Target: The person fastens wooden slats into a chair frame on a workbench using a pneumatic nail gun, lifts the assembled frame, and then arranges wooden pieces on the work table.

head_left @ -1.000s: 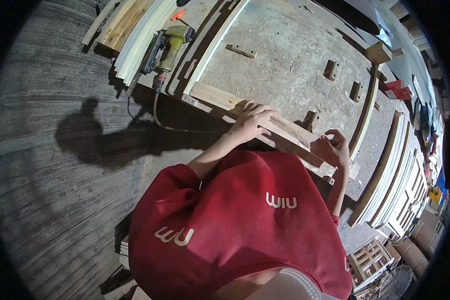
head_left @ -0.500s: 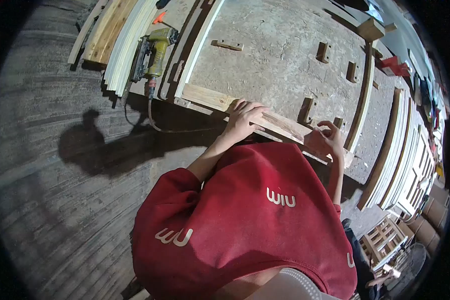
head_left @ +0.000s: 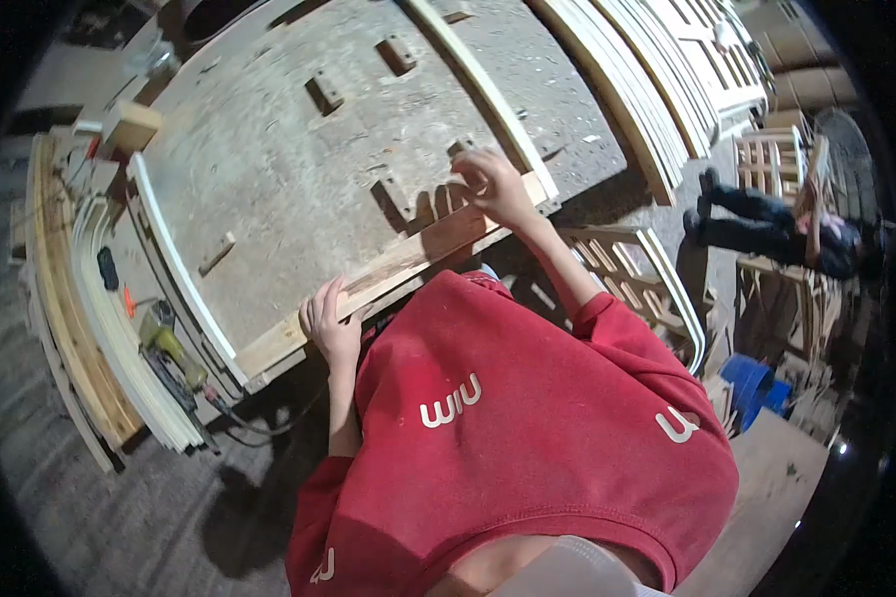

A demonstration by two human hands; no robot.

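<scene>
A pale wooden board (head_left: pixel 388 276) lies along the near edge of the worktable, between two long side strips. My left hand (head_left: pixel 331 323) is closed over the board toward its left end, fingers on top and thumb on the near side. Above the board's right part is my right hand (head_left: pixel 496 189), fingers curved and apart, with nothing visible in them. Its shadow falls on the board. The left side strip (head_left: pixel 184 271) is whitish; the right one (head_left: pixel 478 95) is bare wood. Both meet the board near its ends.
Small wooden blocks (head_left: pixel 323 95) are scattered on the worktable (head_left: pixel 279 169). At left, a yellow-green nail gun (head_left: pixel 174 353) with a hose lies beside stacked strips (head_left: pixel 119 328). More strips (head_left: pixel 617 80) are at right. Another person (head_left: pixel 796 234) stands far right near wooden frames and a blue bucket (head_left: pixel 749 383).
My view has swung to the right, so the table appears turned and the other person shows fully. My left hand stays on the board; my right hand remains above its right part, fingers curved.
</scene>
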